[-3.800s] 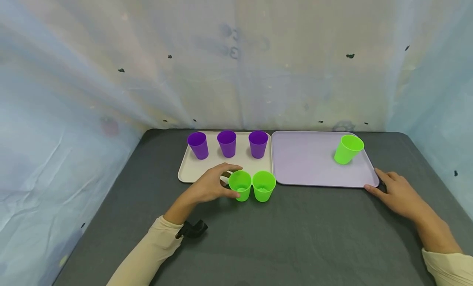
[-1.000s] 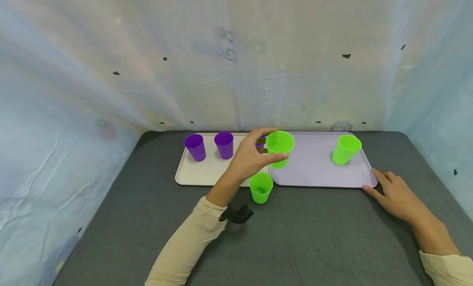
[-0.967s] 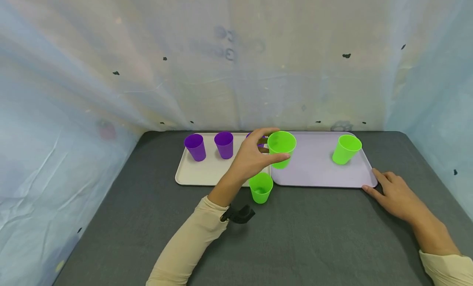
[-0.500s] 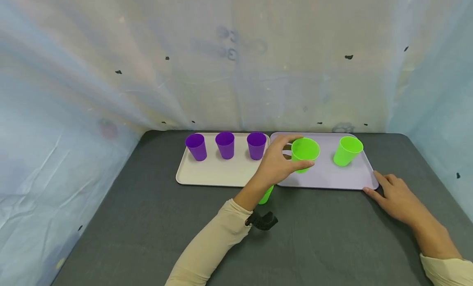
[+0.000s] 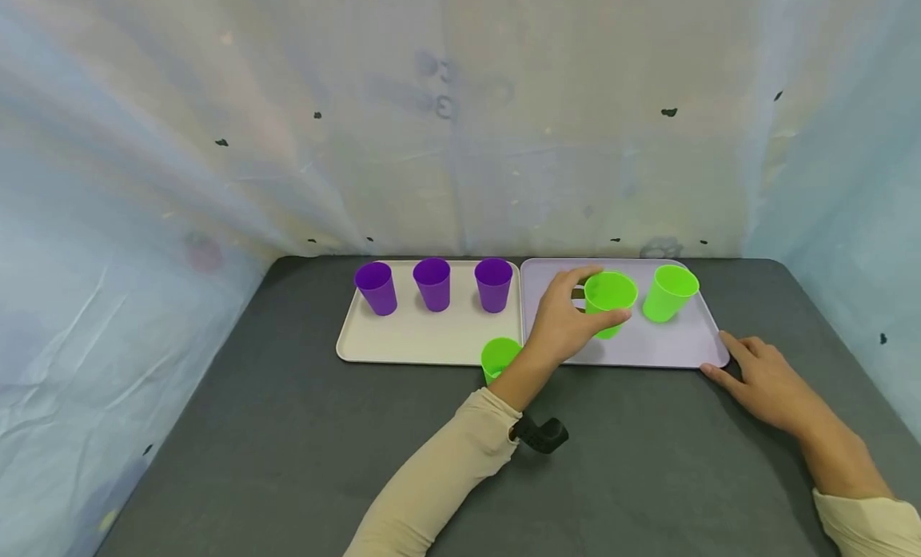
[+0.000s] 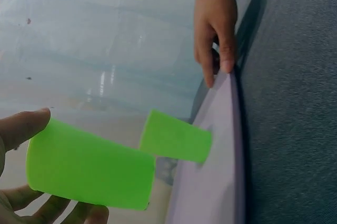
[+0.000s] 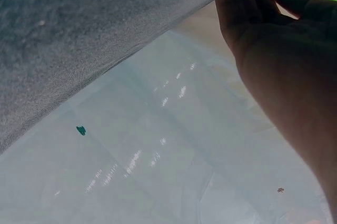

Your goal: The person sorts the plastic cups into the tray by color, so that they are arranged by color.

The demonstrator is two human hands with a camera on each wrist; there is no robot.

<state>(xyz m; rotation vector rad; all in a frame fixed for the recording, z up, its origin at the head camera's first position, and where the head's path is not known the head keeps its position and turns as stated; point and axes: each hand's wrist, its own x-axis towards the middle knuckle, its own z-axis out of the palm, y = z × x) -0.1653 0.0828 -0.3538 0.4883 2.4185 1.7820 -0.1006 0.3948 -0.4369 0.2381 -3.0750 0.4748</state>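
Observation:
My left hand [image 5: 564,317] grips a bright green plastic cup [image 5: 610,293] near its rim, thumb on the near side and fingers round the far side. The cup is held mouth up over the lavender tray [image 5: 547,281]. To its right, another green cup [image 5: 670,293] stands on that tray; in the left wrist view this standing cup [image 6: 176,137] lies just beyond the held cup [image 6: 89,166]. My right hand [image 5: 770,381] touches the tray's near right corner, thumb at the front edge and fingers along the side. A third green cup [image 5: 498,357] stands on the table, partly behind my left wrist.
A cream tray [image 5: 403,341] adjoins the lavender one on the left. Three purple cups stand along it: a left one [image 5: 377,289], a middle one [image 5: 433,285] and a right one [image 5: 494,285]. Dark cloth covers the table [image 5: 288,461]; a pale sheet [image 5: 561,101] hangs behind.
My left hand took one of two green cups from in front of the trays, lifted it and carried it right over the lavender tray. My right hand stays at the tray's corner.

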